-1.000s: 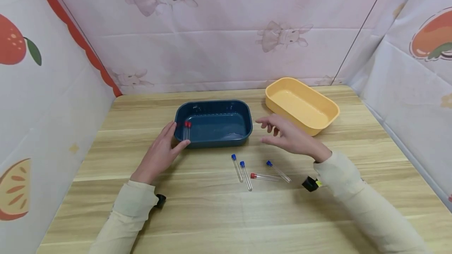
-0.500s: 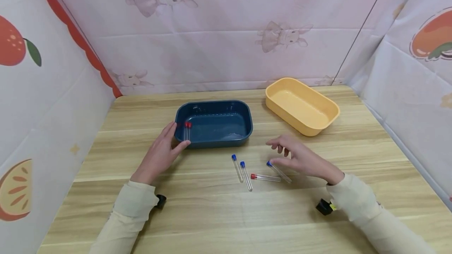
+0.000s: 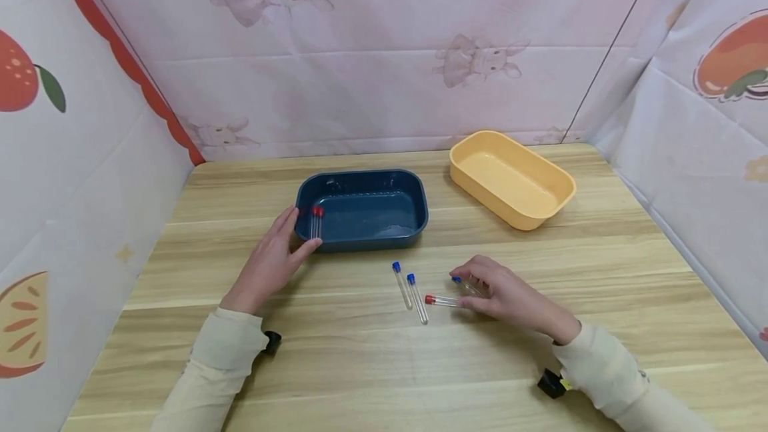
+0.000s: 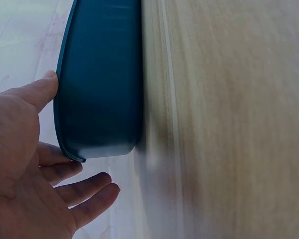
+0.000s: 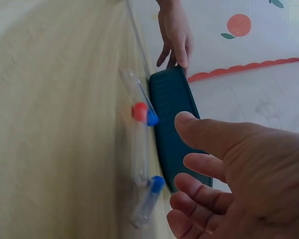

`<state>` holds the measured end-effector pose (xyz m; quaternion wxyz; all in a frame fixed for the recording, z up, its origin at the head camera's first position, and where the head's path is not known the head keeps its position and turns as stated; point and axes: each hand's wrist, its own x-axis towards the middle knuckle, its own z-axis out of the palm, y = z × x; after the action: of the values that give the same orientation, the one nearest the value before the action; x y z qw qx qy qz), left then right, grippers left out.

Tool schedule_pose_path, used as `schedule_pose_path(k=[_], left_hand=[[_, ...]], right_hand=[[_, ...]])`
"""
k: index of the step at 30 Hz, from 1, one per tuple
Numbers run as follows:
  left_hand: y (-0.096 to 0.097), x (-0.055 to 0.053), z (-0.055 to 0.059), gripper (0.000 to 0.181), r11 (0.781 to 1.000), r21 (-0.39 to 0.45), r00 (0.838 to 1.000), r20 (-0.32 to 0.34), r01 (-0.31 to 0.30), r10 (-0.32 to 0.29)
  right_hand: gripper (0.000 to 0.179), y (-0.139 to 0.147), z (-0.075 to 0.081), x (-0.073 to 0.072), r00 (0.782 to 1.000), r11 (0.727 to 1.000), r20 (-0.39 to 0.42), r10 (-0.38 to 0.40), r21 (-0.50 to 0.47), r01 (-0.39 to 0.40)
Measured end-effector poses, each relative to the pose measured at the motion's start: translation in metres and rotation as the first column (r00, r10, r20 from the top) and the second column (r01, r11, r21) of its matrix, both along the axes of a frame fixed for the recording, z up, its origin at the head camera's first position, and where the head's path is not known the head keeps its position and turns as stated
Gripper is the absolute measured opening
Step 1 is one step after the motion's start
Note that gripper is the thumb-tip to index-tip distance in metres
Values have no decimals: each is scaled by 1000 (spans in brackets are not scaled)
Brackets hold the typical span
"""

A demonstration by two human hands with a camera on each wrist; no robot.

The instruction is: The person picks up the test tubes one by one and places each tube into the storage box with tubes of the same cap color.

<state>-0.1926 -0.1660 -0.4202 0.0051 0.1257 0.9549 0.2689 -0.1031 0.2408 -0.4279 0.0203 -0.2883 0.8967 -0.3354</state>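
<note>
My left hand [image 3: 264,265] rests at the near left corner of a dark blue bin [image 3: 360,242], its thumb touching the front rim in the left wrist view and the other fingers loose by the side. Two red-capped test tubes [image 3: 317,222] lean inside that bin. My right hand [image 3: 510,292] hovers with parted thumb and fingers over a blue-capped test tube [image 3: 467,285], partly hidden behind it. The thumb overlaps the clear end of a red-capped test tube [image 3: 443,301] lying sideways. Left of these lie two more blue-capped tubes, one nearer [image 3: 418,300], one farther [image 3: 402,285].
A yellow bin [image 3: 510,182] stands at the back right with nothing in it. The wooden table [image 3: 360,379] meets a printed cloth wall [image 3: 360,99] behind, with cloth walls at both sides.
The right hand has come down and toward me from beside the blue bin to the tubes at right. The left hand and the tubes have stayed in place.
</note>
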Motion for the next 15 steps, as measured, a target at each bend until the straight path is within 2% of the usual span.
schedule_pose_path(k=[9,15], left_hand=[[1,1,1,85,1000,9,1000,12,-3,2],[1,0,1,91,1000,-1,1000,9,-1,1]], right_hand=[[38,-9,-1,9,1000,1000,6,-17,21,17],[36,-12,-2,11,998,997,-48,-34,62,37]])
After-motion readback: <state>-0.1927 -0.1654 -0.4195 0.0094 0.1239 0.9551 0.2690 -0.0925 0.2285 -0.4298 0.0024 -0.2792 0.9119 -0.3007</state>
